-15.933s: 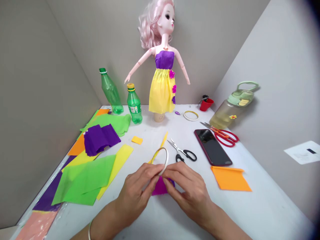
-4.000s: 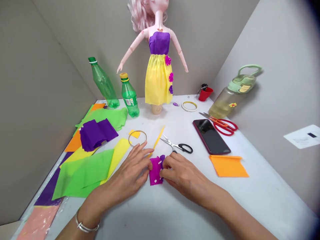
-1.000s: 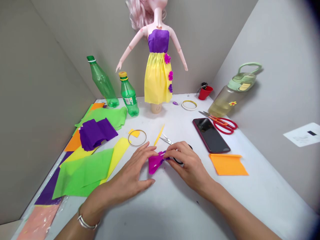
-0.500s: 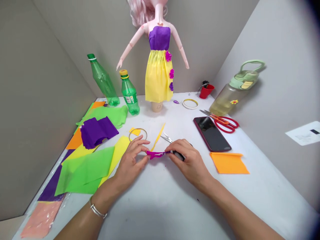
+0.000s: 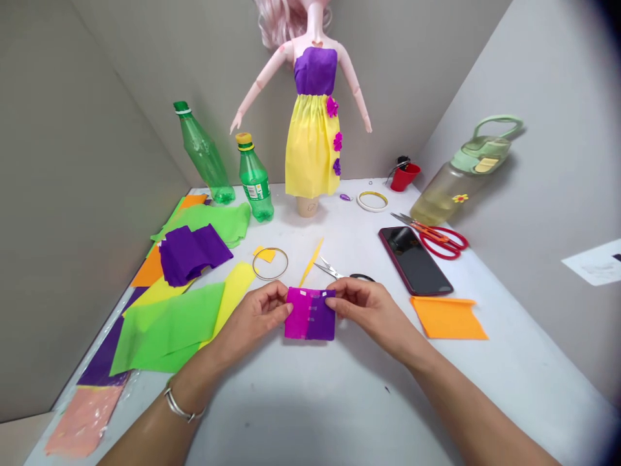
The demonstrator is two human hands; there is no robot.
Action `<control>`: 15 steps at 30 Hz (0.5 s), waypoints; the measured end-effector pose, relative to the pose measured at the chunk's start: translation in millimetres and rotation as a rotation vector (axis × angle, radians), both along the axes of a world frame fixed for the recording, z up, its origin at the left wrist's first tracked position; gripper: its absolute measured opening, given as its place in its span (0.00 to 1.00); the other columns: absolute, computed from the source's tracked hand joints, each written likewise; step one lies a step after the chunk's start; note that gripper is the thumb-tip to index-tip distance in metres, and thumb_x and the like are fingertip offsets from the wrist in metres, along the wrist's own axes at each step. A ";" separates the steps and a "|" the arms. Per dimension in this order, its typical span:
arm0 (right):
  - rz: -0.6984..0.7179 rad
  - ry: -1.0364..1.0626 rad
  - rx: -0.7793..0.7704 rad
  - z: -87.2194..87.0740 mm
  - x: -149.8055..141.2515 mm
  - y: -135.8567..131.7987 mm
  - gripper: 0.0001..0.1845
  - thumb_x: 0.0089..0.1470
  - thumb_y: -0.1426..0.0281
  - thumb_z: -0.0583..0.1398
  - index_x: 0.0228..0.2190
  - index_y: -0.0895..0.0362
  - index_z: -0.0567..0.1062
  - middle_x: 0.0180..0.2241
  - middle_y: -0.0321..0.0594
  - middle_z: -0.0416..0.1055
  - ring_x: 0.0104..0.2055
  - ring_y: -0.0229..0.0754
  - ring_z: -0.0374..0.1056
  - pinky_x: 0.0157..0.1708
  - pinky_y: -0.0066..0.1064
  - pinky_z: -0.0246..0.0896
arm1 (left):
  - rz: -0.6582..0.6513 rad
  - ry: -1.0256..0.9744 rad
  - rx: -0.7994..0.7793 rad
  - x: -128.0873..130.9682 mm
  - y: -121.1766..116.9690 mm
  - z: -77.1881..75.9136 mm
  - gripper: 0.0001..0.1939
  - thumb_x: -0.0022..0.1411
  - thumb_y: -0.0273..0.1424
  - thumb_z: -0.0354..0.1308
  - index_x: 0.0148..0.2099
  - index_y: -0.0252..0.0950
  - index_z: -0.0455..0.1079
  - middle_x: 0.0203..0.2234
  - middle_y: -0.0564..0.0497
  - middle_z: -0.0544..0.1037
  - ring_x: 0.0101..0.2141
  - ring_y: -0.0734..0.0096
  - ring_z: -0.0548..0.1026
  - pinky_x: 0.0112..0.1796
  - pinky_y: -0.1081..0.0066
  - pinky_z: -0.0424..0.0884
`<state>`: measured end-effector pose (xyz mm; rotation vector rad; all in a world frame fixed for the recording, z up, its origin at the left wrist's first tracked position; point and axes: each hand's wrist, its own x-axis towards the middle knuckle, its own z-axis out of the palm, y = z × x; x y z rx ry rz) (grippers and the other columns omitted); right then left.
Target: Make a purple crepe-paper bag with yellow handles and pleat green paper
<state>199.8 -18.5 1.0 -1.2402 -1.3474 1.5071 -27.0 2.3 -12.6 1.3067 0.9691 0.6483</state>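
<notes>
**Two-hand hold on a magenta-and-purple crepe paper panel (image 5: 310, 315)**

Panel position: centre of the white table (image 5: 310, 401), directly in front of the person and between the hands. Whether it rests on the table or hangs just above it cannot be determined. The panel is close to square, so it shows no clear long axis. A vertical join runs near to far, with magenta on the left and purple on the right. Small white tape strips (image 5: 303, 293) lie along the far edge and the join.

Hand state: both hands are closed in a pinch. The left hand (image 5: 255, 316) grips the far left corner, and the right hand (image 5: 363, 312) grips the far right corner. Each hand is equally near its side of the panel, and the far edge spans the gap between them.

Surrounding items: small black-handled scissors (image 5: 334, 272) lie just beyond the right hand. A yellow paper strip (image 5: 313, 262) lies beyond the panel, with a thin metal ring (image 5: 270, 248) to its left. A yellow crepe sheet (image 5: 233, 288) lies just beyond the left hand, and a green crepe sheet (image 5: 169, 327) lies farther left. A black smartphone (image 5: 414, 261) and an orange paper sheet (image 5: 449, 318) lie to the right.
</notes>
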 end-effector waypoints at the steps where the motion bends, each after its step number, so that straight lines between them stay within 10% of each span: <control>1: 0.008 0.022 -0.027 0.1 0.4 0.1 0.11 0.52 0.63 0.64 0.30 0.58 0.75 0.25 0.33 0.68 0.28 0.36 0.62 0.30 0.29 0.57 | -0.010 -0.006 -0.012 0.3 -0.1 1.0 0.12 0.60 0.38 0.60 0.34 0.36 0.62 0.25 0.57 0.66 0.27 0.76 0.64 0.31 0.75 0.62; 15: 0.118 0.021 -0.133 -6.2 0.5 -2.4 0.08 0.52 0.66 0.63 0.27 0.59 0.74 0.23 0.30 0.65 0.26 0.33 0.58 0.29 0.27 0.52 | -0.050 0.011 -0.049 3.3 -3.0 0.2 0.14 0.59 0.40 0.62 0.40 0.35 0.67 0.27 0.56 0.68 0.29 0.75 0.66 0.32 0.74 0.61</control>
